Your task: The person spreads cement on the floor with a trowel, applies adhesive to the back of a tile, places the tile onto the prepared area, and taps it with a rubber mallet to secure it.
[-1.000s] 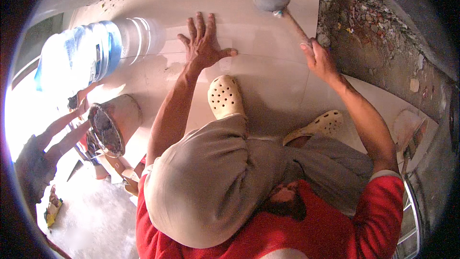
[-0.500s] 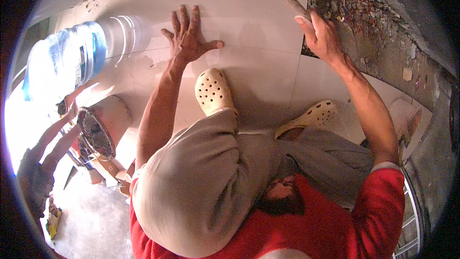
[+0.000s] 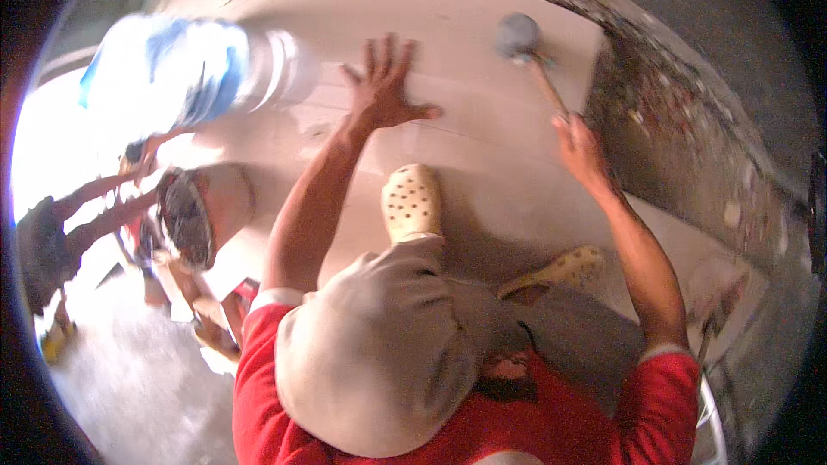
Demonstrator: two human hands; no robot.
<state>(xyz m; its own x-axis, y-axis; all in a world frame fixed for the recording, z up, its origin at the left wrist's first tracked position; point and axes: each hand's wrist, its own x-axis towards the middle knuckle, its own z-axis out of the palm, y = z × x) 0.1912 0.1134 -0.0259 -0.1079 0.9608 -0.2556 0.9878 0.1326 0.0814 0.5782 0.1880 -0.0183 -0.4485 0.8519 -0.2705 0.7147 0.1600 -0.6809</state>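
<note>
Both hands were over a large pale floor tile point(image 3: 482, 172). The left hand point(image 3: 383, 90) lay flat on the tile with its fingers spread open. The right hand point(image 3: 579, 148) was closed around the wooden handle of a rubber mallet point(image 3: 519, 36), whose grey head rested on the tile near its far edge. Close to the hands, two cream perforated clogs point(image 3: 412, 201) stood on the tile. Farther left were a bucket point(image 3: 194, 211) and a blue and white sack point(image 3: 185, 69).

Left hand point(image 3: 385, 90) flat on pale tile point(image 3: 482, 164), right hand point(image 3: 579, 148) gripping rubber mallet point(image 3: 527, 50).
</note>
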